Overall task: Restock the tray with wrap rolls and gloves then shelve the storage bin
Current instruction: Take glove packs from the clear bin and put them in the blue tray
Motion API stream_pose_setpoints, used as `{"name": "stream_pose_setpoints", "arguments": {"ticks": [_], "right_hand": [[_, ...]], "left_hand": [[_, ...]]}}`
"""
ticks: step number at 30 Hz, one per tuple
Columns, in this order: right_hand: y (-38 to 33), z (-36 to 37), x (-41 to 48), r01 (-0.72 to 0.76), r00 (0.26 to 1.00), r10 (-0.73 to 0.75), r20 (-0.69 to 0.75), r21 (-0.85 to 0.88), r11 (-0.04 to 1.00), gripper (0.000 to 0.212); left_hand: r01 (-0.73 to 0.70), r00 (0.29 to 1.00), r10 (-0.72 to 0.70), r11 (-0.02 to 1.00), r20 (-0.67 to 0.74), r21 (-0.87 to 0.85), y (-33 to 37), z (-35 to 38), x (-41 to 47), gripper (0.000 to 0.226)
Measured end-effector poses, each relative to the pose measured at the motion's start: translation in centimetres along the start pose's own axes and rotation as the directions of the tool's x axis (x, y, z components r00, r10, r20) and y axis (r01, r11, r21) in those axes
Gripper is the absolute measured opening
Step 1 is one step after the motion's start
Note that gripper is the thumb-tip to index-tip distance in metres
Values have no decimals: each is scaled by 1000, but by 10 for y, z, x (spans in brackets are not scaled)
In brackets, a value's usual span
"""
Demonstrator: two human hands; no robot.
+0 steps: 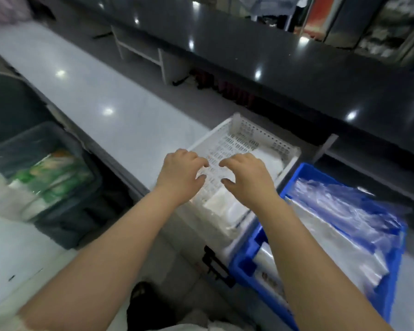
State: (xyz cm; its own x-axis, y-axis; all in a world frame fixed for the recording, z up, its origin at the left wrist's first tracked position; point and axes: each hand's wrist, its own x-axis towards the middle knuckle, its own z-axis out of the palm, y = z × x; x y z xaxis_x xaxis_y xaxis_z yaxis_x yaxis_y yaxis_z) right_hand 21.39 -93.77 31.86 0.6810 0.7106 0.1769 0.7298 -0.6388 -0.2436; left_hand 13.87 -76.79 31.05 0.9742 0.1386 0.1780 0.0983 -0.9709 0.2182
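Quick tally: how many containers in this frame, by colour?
white tray: 1
blue bin: 1
grey bin: 1
Total: 3

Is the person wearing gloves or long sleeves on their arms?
No. The left hand and right hand wear no gloves, and no ring, watch or bracelet shows. No sleeves cover the arms from wrist to elbow either.
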Motion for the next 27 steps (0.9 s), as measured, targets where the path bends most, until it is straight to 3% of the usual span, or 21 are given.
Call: {"name": "stream_pose_setpoints", "arguments": {"ticks": [9,16,27], "right_hand": [[-232,86,170,365,931,-363,44,-39,930,36],[-400,168,272,516,845,-517,141,44,855,39],[-492,307,421,588,717,-601,353,157,793,42]], "left_hand": [[401,909,-383,912,-166,89,-273,-69,-81,32],[622,783,-617,773,-80,124,-451,-93,-141,40],[834,547,-835,550,54,56,-631,-55,-146,44]]}}
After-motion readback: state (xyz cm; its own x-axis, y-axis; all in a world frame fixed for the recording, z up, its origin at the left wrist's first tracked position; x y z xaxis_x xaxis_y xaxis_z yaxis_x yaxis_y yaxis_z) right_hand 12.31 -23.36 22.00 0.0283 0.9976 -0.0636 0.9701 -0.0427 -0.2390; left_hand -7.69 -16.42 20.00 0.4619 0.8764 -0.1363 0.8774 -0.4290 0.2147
